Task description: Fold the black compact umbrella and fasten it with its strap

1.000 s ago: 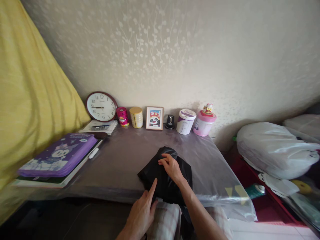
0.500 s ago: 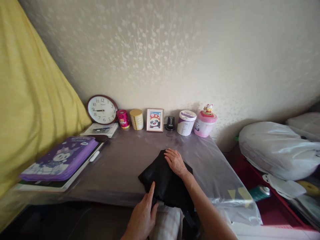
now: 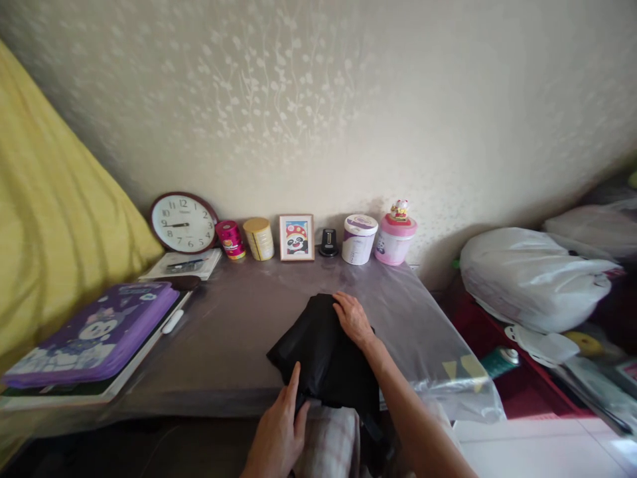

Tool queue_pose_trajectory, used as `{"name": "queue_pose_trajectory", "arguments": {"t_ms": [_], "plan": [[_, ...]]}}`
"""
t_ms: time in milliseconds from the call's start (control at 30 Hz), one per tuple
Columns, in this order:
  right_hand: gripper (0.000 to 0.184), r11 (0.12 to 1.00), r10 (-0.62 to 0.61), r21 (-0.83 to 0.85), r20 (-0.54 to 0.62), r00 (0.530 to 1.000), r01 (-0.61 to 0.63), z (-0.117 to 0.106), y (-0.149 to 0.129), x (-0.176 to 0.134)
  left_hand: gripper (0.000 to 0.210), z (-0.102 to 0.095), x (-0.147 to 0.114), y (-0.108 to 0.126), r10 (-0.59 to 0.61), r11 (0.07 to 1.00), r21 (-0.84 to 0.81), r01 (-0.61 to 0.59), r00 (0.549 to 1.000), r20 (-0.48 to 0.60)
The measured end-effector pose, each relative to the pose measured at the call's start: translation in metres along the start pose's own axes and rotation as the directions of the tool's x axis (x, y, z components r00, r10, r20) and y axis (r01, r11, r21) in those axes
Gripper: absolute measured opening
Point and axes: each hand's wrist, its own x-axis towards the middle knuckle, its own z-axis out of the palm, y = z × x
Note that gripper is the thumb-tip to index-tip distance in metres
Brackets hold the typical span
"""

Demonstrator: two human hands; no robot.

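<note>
Several left hand [image 3: 276, 428] fingers hidden, black fabric [image 3: 318, 352]

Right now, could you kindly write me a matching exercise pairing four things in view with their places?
1. Black fabric
2. Cat figurine
3. Purple case
4. Panda picture

A. Beside the yellow-lidded canister
B. On top of the pink tub
C. Under the right hand
D. Near the yellow curtain

Pairs: 1-C; 2-B; 3-D; 4-A
</note>
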Motion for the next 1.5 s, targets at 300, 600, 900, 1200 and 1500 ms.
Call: {"name": "queue_pose_trajectory", "arguments": {"t_ms": [300,600,900,1200,1500], "plan": [[0.029,0.72,0.657,0.272,0.028,0.753,-0.639,-0.059,0.037,-0.07,0.055,0.007,-0.002,-0.005,0.048,0.999,0.024,-0.047,0.997,-0.056],[0.033,0.666,0.699,0.268,0.101,0.708,-0.696,-0.062,-0.004,-0.093,0.054,0.006,-0.003,-0.001,0.049,0.994,0.096,-0.042,0.996,-0.076],[0.032,0.683,0.63,0.388,0.114,0.768,-0.618,-0.054,-0.019,-0.086,0.054,0.003,-0.004,0.005,0.04,0.993,0.113,-0.031,0.996,-0.076],[0.032,0.616,0.532,0.583,0.188,0.826,-0.53,-0.044,-0.046,-0.048,0.057,-0.005,-0.002,0.01,-0.012,0.998,0.055,0.012,1.0,-0.008],[0.039,0.6,0.517,0.57,0.259,0.816,-0.561,-0.001,-0.061,-0.016,0.059,-0.011,0.001,-0.001,0.046,0.996,-0.079,-0.043,0.998,0.039]]}}
